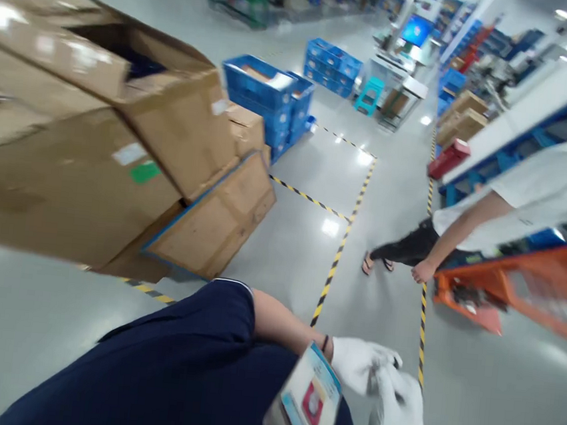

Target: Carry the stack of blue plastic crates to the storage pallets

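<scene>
My left hand [356,364], in a white glove with a dark band at the wrist, is closed, its fingertips bent in. Against it my right hand [398,414], also gloved in white, has its fingers curled and touching those of the left. A small dark spot shows at the fingertips between them, too blurred to name. In front of my chest hangs a badge [312,406] with a red and white picture, apart from both hands. My dark blue shirt [187,377] fills the lower left.
Large cardboard boxes [75,186] stand at the left, a flattened panel [217,216] leaning on them. Blue crates [273,108] are stacked behind. A person in a white shirt [530,196] walks at the right beside an orange pallet jack [475,304]. Striped tape [336,258] marks the floor.
</scene>
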Demonstrator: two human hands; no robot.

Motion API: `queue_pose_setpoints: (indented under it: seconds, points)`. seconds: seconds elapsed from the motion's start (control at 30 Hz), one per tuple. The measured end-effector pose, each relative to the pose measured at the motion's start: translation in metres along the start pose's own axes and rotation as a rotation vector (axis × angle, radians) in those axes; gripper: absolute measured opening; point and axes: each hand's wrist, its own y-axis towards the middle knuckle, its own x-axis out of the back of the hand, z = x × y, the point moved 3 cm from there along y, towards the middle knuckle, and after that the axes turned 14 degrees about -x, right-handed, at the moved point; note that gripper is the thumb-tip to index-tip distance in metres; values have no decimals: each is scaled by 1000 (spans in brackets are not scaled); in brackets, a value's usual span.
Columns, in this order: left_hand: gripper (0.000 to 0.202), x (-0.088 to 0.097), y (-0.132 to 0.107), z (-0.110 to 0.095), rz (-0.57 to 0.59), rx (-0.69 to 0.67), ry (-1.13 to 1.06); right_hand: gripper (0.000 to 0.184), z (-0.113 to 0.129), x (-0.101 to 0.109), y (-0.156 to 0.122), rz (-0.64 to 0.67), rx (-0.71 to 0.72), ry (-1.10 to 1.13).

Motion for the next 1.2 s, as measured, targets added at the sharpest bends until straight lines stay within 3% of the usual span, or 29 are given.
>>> queue_pose_setpoints:
  seconds: [0.07,0.1,0.17,0.33,0.53,0.67,0.8,0.97,1.03,1.2]
  points:
    - [30,0,-5,-1,-35,-4,-82,31,25,3,-12,-25,13,241]
    - [28,1,-5,-5,-47,-79,-103,30,35,4,-15,-36,18,321]
    - [20,4,-2,-13,-60,-96,-127,27,44,6,-17,-102,6,393]
    - [23,-3,0,-20,-21,37,-41,31,37,9,-31,-243,-125,420]
    - [31,-29,-14,-20,116,58,398,52,34,20,-50,-284,-76,346]
    - [38,-42,-15,-17,180,76,640,42,31,30,-58,-319,-92,275]
    - [45,-51,-18,-16,259,81,676,37,27,36,-67,-408,-115,319]
    - [37,-52,-19,-17,346,68,817,36,25,35,-71,-440,-111,333]
    - [36,-48,-18,-15,344,91,794,35,26,34,-72,-463,-86,351]
    - [29,-37,-17,-4,311,216,458,33,34,34,-75,-501,-87,331]
